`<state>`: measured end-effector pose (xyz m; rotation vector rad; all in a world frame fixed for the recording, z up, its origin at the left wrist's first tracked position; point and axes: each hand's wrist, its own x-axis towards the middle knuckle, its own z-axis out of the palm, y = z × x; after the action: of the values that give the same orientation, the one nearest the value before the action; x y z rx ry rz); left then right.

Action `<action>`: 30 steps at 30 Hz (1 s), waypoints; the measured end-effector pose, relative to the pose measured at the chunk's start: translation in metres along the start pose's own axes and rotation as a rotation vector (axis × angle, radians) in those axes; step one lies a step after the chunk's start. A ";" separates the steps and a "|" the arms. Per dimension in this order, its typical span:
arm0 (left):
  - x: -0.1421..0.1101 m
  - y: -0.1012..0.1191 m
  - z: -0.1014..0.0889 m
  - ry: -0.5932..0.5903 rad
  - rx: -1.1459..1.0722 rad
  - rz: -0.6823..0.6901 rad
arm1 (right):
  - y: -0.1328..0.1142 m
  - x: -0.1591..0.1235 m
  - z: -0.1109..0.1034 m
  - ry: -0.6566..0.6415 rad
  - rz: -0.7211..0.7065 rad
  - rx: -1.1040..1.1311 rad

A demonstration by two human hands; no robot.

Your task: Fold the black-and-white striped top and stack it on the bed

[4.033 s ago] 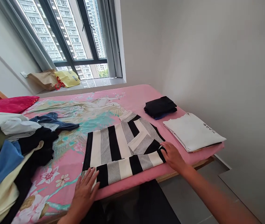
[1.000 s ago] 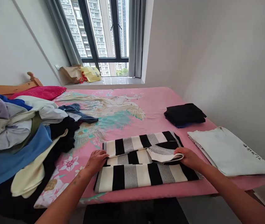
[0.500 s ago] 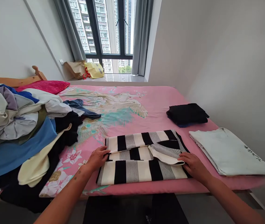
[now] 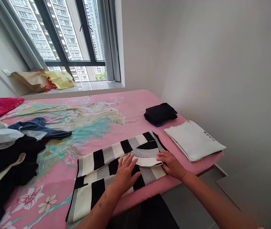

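Note:
A black-and-cream striped knit garment point(image 4: 99, 160) lies folded lengthwise along the near edge of the bed. Near its right end, a striped flap with a cream edge point(image 4: 147, 161) is folded over on top. My left hand point(image 4: 125, 175) rests on the middle of the garment, fingers spread and pointing at the flap. At the right end, my right hand point(image 4: 173, 165) lies with its fingers stretched over the flap's edge, its thumb side low against the cloth. The garment's left end extends beyond my left forearm.
A folded white garment point(image 4: 194, 140) lies to the right, with a folded black stack point(image 4: 160, 114) behind it. On the left are heaped clothes point(image 4: 13, 159), jeans point(image 4: 38, 127) and a red pillow point(image 4: 0, 106). Bags point(image 4: 60, 79) stand on the windowsill.
My left hand has moved from the garment's left end to its middle, beside the flap. My right hand stays at the right end. The view has turned to the right.

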<state>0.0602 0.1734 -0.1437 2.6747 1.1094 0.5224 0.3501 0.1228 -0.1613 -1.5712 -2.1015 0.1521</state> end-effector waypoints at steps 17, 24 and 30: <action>0.069 -0.043 0.056 -0.089 0.120 -0.316 | 0.013 0.153 0.065 -0.341 0.444 -0.146; 0.057 -0.040 0.059 -0.085 0.066 -0.321 | 0.037 0.154 0.088 -0.273 0.554 -0.238; 0.040 -0.060 0.022 -0.197 -0.020 -0.358 | 0.038 0.141 0.102 -0.198 0.521 -0.349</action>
<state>0.0563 0.2427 -0.1730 2.3680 1.4642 0.2001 0.3079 0.2866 -0.2177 -2.3826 -1.8819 0.1263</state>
